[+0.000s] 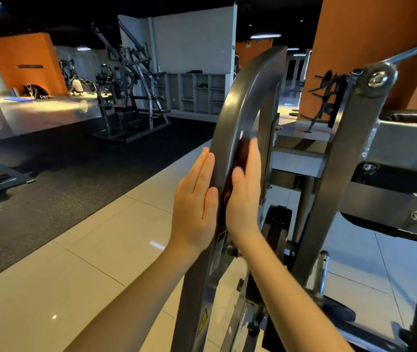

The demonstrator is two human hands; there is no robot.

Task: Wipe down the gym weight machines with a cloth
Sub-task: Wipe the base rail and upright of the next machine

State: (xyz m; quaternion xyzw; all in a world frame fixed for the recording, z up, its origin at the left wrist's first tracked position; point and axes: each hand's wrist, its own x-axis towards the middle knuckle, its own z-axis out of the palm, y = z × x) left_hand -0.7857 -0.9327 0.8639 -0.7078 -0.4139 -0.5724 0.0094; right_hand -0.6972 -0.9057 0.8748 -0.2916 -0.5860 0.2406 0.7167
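Flanking one bar, two hands (one cloth).

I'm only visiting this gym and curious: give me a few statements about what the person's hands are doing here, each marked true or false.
1. The right hand presses a dark cloth against the curved grey bar. True.
2. The left hand holds a spray bottle. False: it lies flat against the bar's left side, fingers straight, holding nothing.
3. Both hands are on the same bar. True.
4. The floor below the hands is green carpet. False: it is pale tiles, with a black mat further left.
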